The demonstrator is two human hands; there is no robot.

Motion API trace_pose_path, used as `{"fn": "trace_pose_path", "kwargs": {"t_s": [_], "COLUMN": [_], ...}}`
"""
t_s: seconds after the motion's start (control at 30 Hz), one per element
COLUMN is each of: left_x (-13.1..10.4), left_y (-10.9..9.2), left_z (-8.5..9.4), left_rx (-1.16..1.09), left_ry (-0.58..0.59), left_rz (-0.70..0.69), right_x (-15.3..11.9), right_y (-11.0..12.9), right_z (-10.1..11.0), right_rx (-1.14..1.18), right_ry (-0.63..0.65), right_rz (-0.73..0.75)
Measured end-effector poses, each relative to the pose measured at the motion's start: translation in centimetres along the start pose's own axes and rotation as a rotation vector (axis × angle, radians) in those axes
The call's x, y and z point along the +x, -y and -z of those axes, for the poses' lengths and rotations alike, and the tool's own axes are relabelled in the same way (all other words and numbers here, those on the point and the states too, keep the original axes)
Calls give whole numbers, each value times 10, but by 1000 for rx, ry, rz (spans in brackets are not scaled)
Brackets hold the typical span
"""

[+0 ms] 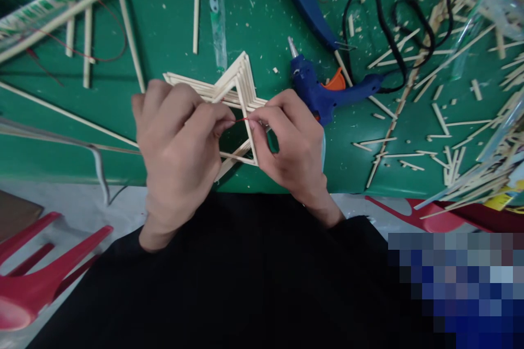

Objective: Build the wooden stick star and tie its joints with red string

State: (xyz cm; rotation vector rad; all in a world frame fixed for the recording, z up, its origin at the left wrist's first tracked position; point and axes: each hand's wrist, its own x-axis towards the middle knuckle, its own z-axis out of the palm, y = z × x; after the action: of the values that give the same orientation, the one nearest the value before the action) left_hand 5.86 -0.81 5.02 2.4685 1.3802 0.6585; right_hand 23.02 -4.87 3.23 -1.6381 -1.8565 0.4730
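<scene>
The left hand (180, 139) and the right hand (291, 139) meet over the star (245, 84), a frame of thin pale sticks stacked in layers, at the near side of the green bench (164, 27). Each hand pinches a red thread (241, 120) between thumb and forefinger; a short length of it shows between the fingertips, by one slanting stick of the star. The star's top point and part of its left arm stay uncovered, while the hands hide portions of its sides.

Just beyond the right hand lies a blue glue gun (311, 87) with an orange trigger, its nozzle pointing away from the person. A black cord (379, 11) loops behind it. Farther off, the blue handle (303, 2) of another tool reaches in from the top edge. A clear wrapper (215, 8) printed green lies beyond the star. Loose sticks (452, 166) and short offcuts are strewn over the right of the bench; to the left, longer rods (131, 38) form an angled frame.
</scene>
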Motion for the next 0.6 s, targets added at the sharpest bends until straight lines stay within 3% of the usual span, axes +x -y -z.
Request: {"fn": "trace_pose_path", "kwargs": {"t_s": [0.6], "left_x": [1], "left_y": [0], "left_z": [-2], "left_rx": [-30], "left_ry": [15], "left_rz": [24], "right_x": [-1], "right_y": [1], "right_z": [-2], "right_rx": [-1], "right_ry": [37], "right_rz": [-42]}}
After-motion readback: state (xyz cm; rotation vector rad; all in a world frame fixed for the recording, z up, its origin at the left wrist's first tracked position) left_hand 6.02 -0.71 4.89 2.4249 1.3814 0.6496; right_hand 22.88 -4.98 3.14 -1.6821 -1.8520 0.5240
